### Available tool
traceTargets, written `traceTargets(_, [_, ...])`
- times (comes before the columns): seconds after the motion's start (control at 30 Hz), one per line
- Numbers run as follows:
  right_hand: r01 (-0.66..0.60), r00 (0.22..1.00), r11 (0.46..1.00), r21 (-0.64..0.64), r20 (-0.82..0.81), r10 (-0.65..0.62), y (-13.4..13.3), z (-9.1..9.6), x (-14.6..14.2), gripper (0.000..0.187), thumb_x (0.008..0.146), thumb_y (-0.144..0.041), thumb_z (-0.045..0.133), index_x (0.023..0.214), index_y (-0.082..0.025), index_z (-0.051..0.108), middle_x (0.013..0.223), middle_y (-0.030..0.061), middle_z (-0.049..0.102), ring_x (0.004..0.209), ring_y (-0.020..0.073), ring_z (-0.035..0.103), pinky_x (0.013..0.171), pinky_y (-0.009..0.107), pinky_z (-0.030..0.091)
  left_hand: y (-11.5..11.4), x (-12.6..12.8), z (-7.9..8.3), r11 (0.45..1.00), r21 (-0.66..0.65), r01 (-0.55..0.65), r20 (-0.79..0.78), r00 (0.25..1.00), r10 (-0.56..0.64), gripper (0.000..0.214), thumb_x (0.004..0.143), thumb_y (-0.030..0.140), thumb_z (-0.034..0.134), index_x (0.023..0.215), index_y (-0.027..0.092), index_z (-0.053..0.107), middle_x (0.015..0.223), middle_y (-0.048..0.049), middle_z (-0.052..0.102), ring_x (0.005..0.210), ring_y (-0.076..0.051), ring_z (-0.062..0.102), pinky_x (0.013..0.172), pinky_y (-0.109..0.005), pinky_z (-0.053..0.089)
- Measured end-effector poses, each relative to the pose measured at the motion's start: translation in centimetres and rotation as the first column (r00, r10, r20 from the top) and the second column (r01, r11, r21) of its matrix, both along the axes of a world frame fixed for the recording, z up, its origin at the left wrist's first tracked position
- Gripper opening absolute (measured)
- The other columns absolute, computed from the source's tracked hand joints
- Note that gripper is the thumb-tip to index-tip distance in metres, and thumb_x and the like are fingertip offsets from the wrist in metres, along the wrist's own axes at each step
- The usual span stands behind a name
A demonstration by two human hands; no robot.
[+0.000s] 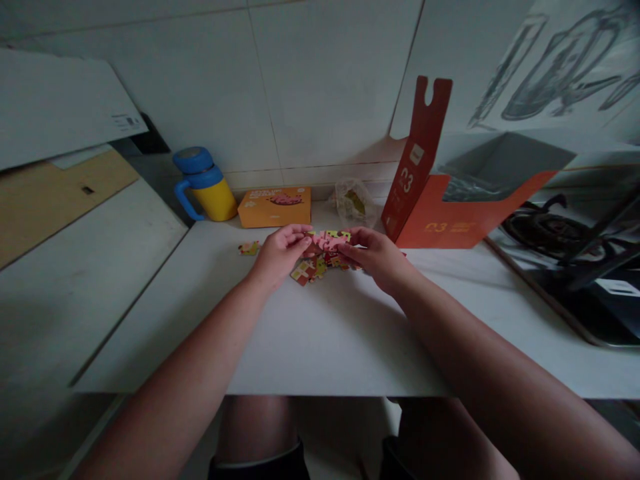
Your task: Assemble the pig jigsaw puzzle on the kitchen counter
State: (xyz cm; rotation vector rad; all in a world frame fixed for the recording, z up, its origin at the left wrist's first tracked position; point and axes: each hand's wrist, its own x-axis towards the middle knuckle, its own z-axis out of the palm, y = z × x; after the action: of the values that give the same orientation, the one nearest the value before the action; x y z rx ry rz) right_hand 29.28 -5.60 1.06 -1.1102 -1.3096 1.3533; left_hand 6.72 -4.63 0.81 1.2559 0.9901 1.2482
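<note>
Both my hands meet at the middle of a white counter. My left hand pinches the left end of a joined strip of pink and yellow puzzle pieces. My right hand pinches the strip's right end. The strip is held a little above a small heap of loose puzzle pieces on the counter. One stray piece lies to the left of my left hand.
An orange puzzle box and a yellow mug with a blue lid stand by the wall. A clear plastic bag and a red cardboard package are behind my right hand. A gas hob lies at the right.
</note>
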Motion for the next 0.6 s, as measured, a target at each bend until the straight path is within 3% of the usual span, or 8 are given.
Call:
traceTargets(0.2, [-0.002,1.0,0.996,-0.09,-0.024,0.0,0.14,0.23,0.04,0.041,0.074,-0.049,0.089,0.096,-0.022,0.068,0.085,0.0021,0.074,0.064,0.0126,0.063,0.056,0.024,0.048,0.08,-0.2,0.06,1.0,0.016,0.019,0.023,1.0,-0.019,0.034,0.087,0.031,0.086,0.115,0.016,0.076,0.099,-0.0058,0.077,0.082,-0.015,0.072,0.082,-0.032,0.063])
traceTargets(0.4, [0.014,1.0,0.997,-0.082,-0.014,-0.015,0.39,0.14,0.25,0.038,0.073,-0.049,0.089,0.091,-0.022,0.068,0.084,0.0017,0.073,0.065,0.0129,0.063,0.058,0.025,0.051,-0.01,-0.44,0.15,0.999,0.011,0.048,0.009,0.999,-0.048,0.033,0.086,0.033,0.086,0.114,0.017,0.077,0.104,-0.0076,0.078,0.089,-0.017,0.072,0.081,-0.032,0.063])
traceTargets(0.6, [0.003,0.994,0.998,-0.059,0.106,0.003,0.29,0.49,0.74,0.043,0.075,-0.059,0.086,0.087,-0.023,0.066,0.075,0.0001,0.068,0.06,0.0126,0.056,0.053,0.025,0.044,-0.18,-0.46,0.45,0.999,-0.009,0.048,0.009,0.999,-0.048,0.035,0.082,0.034,0.089,0.11,0.016,0.077,0.098,-0.006,0.076,0.086,-0.017,0.071,0.077,-0.03,0.062])
